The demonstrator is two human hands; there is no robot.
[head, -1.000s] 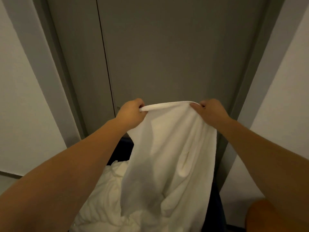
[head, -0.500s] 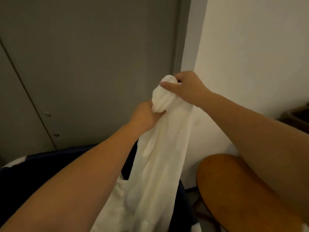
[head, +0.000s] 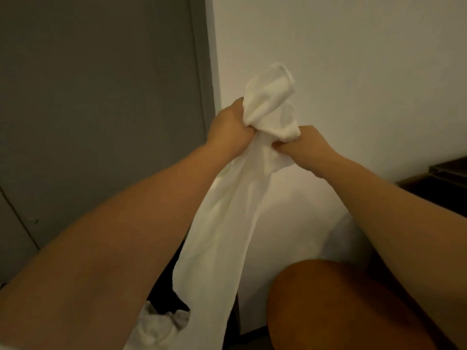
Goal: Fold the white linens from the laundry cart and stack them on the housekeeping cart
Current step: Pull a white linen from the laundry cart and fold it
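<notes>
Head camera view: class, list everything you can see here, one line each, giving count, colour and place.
held linen: one, white, centre, bunched at the top and hanging down
other linens: a heap, count unclear, white, bottom left
laundry cart: one, dark, a small part showing at bottom centre
door: one, grey, left
wall: one, white, right of the door
round top: one, orange-brown, bottom right; what it belongs to is unclear
dark furniture: one, dark brown, right edge
left grip: one, bare hand, curled round the held linen's bunched top
right grip: one, bare hand, curled round the held linen beside the left
</notes>
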